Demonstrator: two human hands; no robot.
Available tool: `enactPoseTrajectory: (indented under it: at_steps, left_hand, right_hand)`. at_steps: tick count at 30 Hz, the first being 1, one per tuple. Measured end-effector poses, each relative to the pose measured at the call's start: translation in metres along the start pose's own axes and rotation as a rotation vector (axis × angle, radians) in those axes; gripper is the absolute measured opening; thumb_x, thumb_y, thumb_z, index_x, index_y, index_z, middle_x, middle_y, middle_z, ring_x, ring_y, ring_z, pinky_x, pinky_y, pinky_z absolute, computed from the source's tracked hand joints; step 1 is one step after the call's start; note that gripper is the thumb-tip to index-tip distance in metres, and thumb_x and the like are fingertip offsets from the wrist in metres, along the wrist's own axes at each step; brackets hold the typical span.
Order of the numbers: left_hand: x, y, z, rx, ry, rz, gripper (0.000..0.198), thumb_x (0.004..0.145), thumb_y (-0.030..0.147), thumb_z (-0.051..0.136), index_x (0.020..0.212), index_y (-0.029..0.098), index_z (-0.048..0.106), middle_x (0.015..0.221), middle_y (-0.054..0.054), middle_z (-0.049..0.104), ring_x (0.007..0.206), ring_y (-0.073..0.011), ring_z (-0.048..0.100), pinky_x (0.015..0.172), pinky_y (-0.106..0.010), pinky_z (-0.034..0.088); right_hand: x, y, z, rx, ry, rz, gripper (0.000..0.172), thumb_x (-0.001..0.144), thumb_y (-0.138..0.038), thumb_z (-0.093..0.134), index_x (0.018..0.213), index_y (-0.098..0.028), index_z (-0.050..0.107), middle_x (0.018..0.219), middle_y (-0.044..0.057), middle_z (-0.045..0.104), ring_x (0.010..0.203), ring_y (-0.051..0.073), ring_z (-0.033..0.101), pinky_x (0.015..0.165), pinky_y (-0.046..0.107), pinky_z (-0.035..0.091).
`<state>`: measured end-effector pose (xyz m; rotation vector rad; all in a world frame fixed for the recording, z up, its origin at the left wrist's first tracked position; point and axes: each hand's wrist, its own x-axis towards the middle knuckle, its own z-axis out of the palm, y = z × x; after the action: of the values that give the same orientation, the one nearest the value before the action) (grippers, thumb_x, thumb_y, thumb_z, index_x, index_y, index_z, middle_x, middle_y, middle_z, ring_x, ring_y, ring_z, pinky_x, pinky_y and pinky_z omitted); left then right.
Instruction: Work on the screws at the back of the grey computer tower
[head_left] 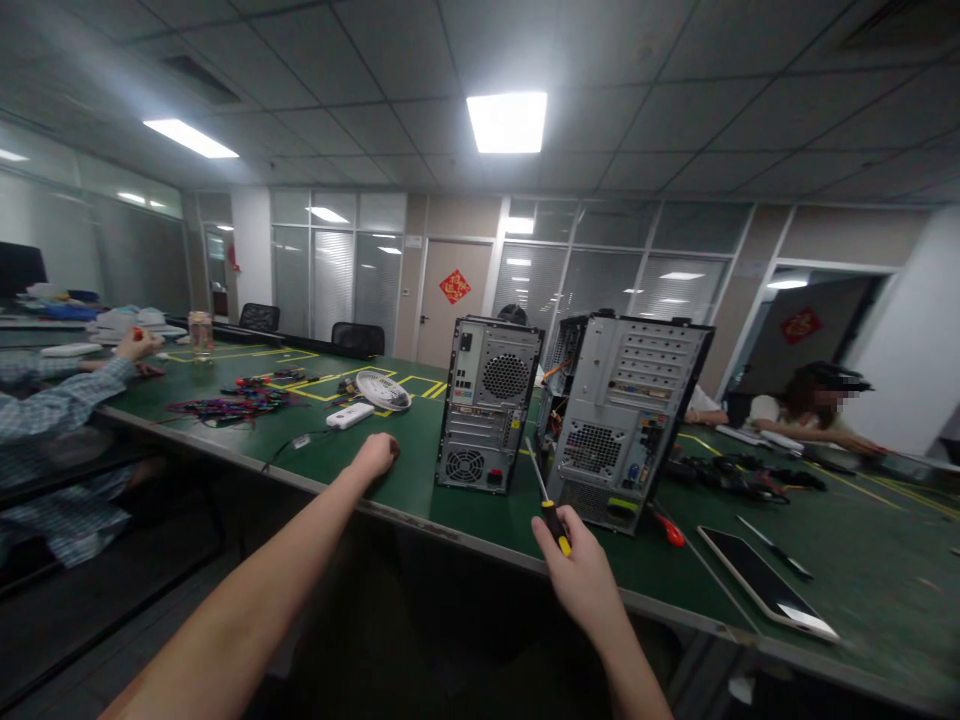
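Note:
My right hand (581, 570) is closed around the black and yellow handle of a screwdriver (553, 520), whose metal shaft points up and away. The shaft stands in front of the gap between two computer cases. Left of it is the narrower computer case (484, 440), upright with its back panel and ports facing me. To the right, the wider computer case (619, 440) also stands upright, its side partly open with cables showing inside. My left hand (377, 455) rests as a loose fist on the green table (409, 490), left of the narrower case and apart from it.
Bundled cables (232, 400), a white fan grille (383, 390) and a white power strip (350, 416) lie left. Right are a red-handled tool (670, 530), a tablet-like device (765, 580), a thin tool (776, 548) and black cables (750, 475). People sit on both sides.

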<state>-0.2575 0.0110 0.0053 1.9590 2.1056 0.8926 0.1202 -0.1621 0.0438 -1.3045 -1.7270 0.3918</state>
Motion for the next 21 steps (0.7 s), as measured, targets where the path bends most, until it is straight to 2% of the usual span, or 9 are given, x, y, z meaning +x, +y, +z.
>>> enactPoseTrajectory:
  at_steps: [3, 6, 11, 15, 18, 21]
  left_hand:
    - [-0.011, 0.011, 0.009, -0.047, -0.010, 0.080, 0.017, 0.077, 0.012, 0.066, 0.086, 0.018, 0.080, 0.091, -0.012, 0.078, 0.093, -0.0242, 0.072, 0.090, -0.027, 0.051]
    - [-0.022, 0.020, 0.014, -0.069, 0.002, 0.101, 0.020, 0.081, 0.012, 0.063, 0.090, 0.017, 0.080, 0.095, -0.012, 0.078, 0.096, -0.0246, 0.071, 0.091, -0.028, 0.050]
    - [-0.031, 0.027, 0.012, -0.131, 0.053, 0.112, 0.039, 0.082, 0.010, 0.061, 0.118, 0.017, 0.074, 0.102, -0.012, 0.077, 0.101, -0.0245, 0.069, 0.099, -0.030, 0.048]
    - [-0.034, 0.031, 0.006, -0.169, 0.118, 0.129, 0.036, 0.081, 0.010, 0.062, 0.113, 0.019, 0.076, 0.101, -0.011, 0.077, 0.110, -0.0276, 0.065, 0.105, -0.035, 0.045]
    - [-0.039, 0.037, 0.004, -0.399, 0.207, 0.093, 0.028, 0.082, 0.013, 0.064, 0.106, 0.018, 0.075, 0.105, -0.010, 0.075, 0.101, -0.0240, 0.068, 0.101, -0.035, 0.049]
    - [-0.053, 0.052, 0.008, -0.841, 0.229, 0.028, 0.021, 0.082, 0.020, 0.067, 0.102, 0.015, 0.071, 0.092, -0.008, 0.075, 0.087, -0.0194, 0.071, 0.088, -0.033, 0.056]
  right_hand:
    - [-0.003, -0.003, -0.003, -0.036, -0.062, 0.015, 0.035, 0.086, -0.058, 0.050, 0.074, -0.025, 0.048, 0.067, -0.003, 0.052, 0.064, 0.016, 0.050, 0.060, 0.025, 0.039]
    - [-0.007, -0.006, -0.004, -0.081, -0.107, 0.027, 0.035, 0.085, -0.058, 0.051, 0.072, -0.025, 0.046, 0.065, -0.004, 0.049, 0.062, 0.016, 0.049, 0.058, 0.025, 0.037]
    - [-0.011, -0.006, -0.007, -0.137, -0.177, 0.029, 0.035, 0.085, -0.058, 0.050, 0.072, -0.026, 0.046, 0.064, -0.004, 0.049, 0.061, 0.017, 0.049, 0.057, 0.025, 0.038]
    - [-0.008, -0.003, -0.009, -0.168, -0.163, 0.026, 0.036, 0.085, -0.059, 0.049, 0.071, -0.026, 0.045, 0.064, -0.003, 0.050, 0.062, 0.017, 0.052, 0.057, 0.026, 0.039]
    - [-0.007, 0.000, -0.010, -0.175, -0.165, 0.038, 0.036, 0.085, -0.060, 0.050, 0.073, -0.026, 0.049, 0.064, -0.003, 0.054, 0.062, 0.018, 0.053, 0.057, 0.026, 0.040]
    - [-0.007, 0.002, -0.009, -0.168, -0.179, 0.042, 0.035, 0.087, -0.060, 0.049, 0.078, -0.026, 0.053, 0.065, -0.002, 0.057, 0.062, 0.019, 0.055, 0.056, 0.026, 0.040]
